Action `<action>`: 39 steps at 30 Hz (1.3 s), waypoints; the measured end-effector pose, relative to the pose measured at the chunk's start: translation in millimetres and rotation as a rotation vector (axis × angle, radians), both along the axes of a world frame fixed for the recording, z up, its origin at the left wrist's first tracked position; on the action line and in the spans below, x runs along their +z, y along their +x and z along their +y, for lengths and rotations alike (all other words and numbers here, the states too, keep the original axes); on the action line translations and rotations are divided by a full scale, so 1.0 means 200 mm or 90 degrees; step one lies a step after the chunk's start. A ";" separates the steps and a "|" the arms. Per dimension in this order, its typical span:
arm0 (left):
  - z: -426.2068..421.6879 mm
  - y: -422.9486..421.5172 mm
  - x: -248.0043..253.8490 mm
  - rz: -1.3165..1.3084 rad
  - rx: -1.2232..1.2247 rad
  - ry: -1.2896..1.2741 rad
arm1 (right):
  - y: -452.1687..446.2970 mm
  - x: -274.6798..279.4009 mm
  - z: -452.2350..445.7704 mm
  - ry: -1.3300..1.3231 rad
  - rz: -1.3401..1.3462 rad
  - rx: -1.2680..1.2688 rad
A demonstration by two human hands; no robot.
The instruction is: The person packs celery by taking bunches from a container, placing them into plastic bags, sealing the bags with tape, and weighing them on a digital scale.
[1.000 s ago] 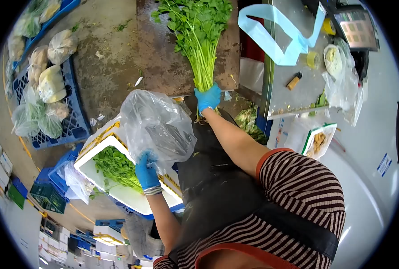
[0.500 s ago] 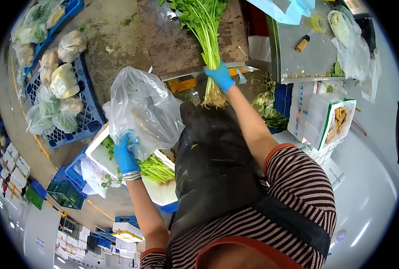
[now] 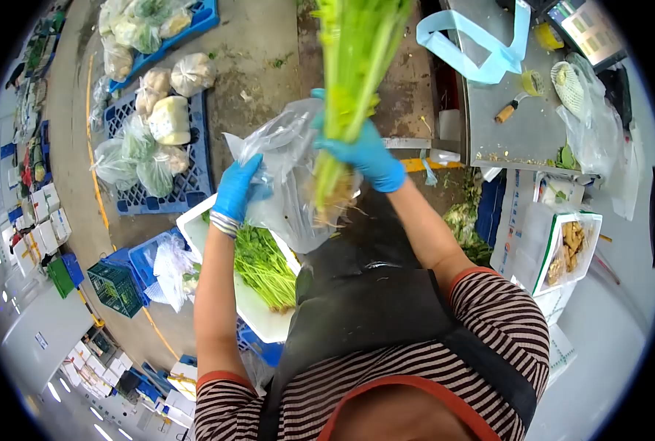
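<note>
My right hand, in a blue glove, is closed round the lower stalks of a bunch of celery. The leafy end runs up out of the top of view, and the pale roots hang down at the clear plastic bag. Whether the roots are inside the bag or in front of it, I cannot tell. My left hand, also gloved in blue, grips the bag's left edge. Below the bag, more celery lies in a white foam box.
Bagged vegetables sit on a blue pallet at left. To the right, a metal table carries a wooden-handled tool, tape and a light-blue strap. A box of ginger stands below it.
My right hand has brought the celery up off the brown surface, closer to the camera and over to the bag. My left hand has raised the bag slightly. The whole view has shifted.
</note>
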State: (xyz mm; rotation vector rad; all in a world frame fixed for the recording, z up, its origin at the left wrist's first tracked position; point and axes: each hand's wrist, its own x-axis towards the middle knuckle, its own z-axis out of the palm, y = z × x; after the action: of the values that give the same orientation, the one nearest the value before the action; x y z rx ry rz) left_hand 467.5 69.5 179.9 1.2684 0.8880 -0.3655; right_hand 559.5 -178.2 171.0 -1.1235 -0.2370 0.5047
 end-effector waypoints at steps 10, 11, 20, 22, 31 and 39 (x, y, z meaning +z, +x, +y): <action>0.59 0.05 0.28 -0.230 0.209 -0.061 | 0.08 -0.62 0.10 -0.436 -0.378 0.270; 0.59 -0.06 0.20 -0.236 0.201 -0.037 | 0.14 -0.70 0.08 -0.383 -0.224 0.301; 0.28 -0.09 -0.29 -0.207 0.016 0.503 | 0.35 -0.79 -0.45 -0.788 -0.210 0.333; 0.27 -0.03 -0.32 -0.161 0.002 0.424 | 0.35 -0.76 -0.47 -0.785 -0.232 0.376; 0.24 0.02 -0.32 -0.046 -0.134 0.218 | 0.22 -0.19 -0.48 -0.718 -0.854 0.026; 0.24 -0.10 -0.45 -0.115 -0.052 -0.207 | 0.07 -0.14 -1.22 -0.601 0.139 0.040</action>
State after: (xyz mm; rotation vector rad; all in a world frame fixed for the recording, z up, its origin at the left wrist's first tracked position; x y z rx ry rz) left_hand 447.3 117.8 90.5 1.0194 0.5961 -0.4341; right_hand 572.7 -421.3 142.6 -1.9603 0.1907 0.8257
